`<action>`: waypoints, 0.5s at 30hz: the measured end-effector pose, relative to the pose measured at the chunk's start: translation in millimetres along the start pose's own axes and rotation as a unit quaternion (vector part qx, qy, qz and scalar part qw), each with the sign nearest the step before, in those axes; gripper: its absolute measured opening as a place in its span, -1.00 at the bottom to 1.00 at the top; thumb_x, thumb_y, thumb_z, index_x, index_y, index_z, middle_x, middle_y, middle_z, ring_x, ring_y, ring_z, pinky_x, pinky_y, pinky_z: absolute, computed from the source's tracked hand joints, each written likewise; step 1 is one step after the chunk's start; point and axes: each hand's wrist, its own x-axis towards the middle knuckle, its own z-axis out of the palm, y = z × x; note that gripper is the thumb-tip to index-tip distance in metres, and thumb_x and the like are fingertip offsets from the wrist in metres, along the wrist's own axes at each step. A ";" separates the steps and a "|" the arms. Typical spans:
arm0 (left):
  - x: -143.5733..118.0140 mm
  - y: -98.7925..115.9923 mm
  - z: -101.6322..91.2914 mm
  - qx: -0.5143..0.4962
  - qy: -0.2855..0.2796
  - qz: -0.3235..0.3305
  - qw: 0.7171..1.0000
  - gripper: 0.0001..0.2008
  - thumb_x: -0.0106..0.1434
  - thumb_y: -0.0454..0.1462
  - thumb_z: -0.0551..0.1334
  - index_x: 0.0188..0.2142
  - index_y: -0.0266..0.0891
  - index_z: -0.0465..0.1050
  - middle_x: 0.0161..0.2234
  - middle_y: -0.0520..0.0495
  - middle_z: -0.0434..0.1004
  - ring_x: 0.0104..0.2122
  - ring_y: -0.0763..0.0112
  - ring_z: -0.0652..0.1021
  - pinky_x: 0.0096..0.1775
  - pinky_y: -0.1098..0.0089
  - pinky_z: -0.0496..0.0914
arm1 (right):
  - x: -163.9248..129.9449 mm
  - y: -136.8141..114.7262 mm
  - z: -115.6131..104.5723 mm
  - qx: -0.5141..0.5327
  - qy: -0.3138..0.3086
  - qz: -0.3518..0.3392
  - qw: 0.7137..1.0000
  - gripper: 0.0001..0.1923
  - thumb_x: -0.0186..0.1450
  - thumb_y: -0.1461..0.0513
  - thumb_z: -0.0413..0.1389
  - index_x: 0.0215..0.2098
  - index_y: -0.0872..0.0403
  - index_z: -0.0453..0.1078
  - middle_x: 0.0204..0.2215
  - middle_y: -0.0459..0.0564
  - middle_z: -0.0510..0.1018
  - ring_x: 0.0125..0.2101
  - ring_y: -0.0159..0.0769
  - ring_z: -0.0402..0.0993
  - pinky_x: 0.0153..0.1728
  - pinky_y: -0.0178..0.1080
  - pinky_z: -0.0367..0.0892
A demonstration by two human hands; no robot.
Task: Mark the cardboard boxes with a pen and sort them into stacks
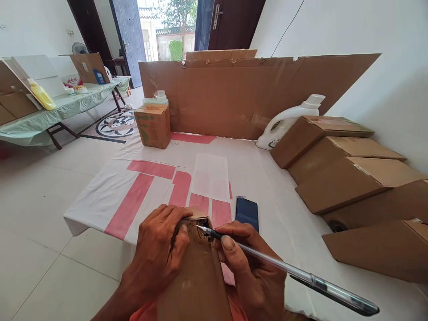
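Observation:
Between my hands is a brown cardboard box (192,285), close to my body, with a ragged dark hole (203,228) at its far top corner. My left hand (162,247) is wrapped over the box's left side and far edge, its thumb bent on top. In my right hand (249,267) is a clear-barrelled pen (267,257), pinched between thumb and fingers. Its tip points left, at the edge of the ragged hole; whether it touches the cardboard I cannot tell. Just beyond my right hand, a dark phone (247,213) lies on the table.
A white cloth with red print covers the table (267,178), with a pale paper sheet (210,176) on it. Several cardboard boxes (347,178) line the right side beside a white jug (294,116). A small box (153,127) stands far left, before a tall cardboard panel (217,98).

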 end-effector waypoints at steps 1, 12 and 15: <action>-0.3 0.9 0.6 0.000 0.000 0.001 1.000 -0.73 0.42 -0.33 0.06 -0.04 -0.18 0.52 -0.19 -0.12 0.65 -0.20 0.20 0.59 -0.16 0.24 0.44 | 0.6 -0.4 -0.6 -0.011 0.000 -0.009 1.000 -0.81 0.44 0.07 0.19 -0.24 -0.03 0.56 -0.42 -0.07 0.53 -0.47 -0.31 0.47 -0.47 -0.31 0.38; -0.8 2.4 1.6 -0.006 -0.001 0.009 1.000 -0.75 0.37 -0.36 0.09 -0.08 -0.16 0.52 -0.20 -0.10 0.65 -0.21 0.20 0.59 -0.17 0.25 0.43 | 3.7 -9.5 -7.3 -0.098 -0.047 -0.049 0.993 -0.82 0.45 0.13 0.15 -0.29 -0.04 0.54 -0.48 -0.10 0.49 -0.51 -0.32 0.38 -0.48 -0.30 0.27; 0.1 0.7 3.3 -0.009 -0.002 0.015 1.000 -0.75 0.39 -0.36 0.10 -0.05 -0.18 0.50 -0.19 -0.09 0.64 -0.20 0.22 0.58 -0.15 0.25 0.42 | 2.3 -7.6 -12.8 -0.103 -0.065 -0.060 0.991 -0.78 0.47 0.14 0.11 -0.32 -0.06 0.52 -0.48 -0.13 0.49 -0.48 -0.35 0.38 -0.50 -0.32 0.20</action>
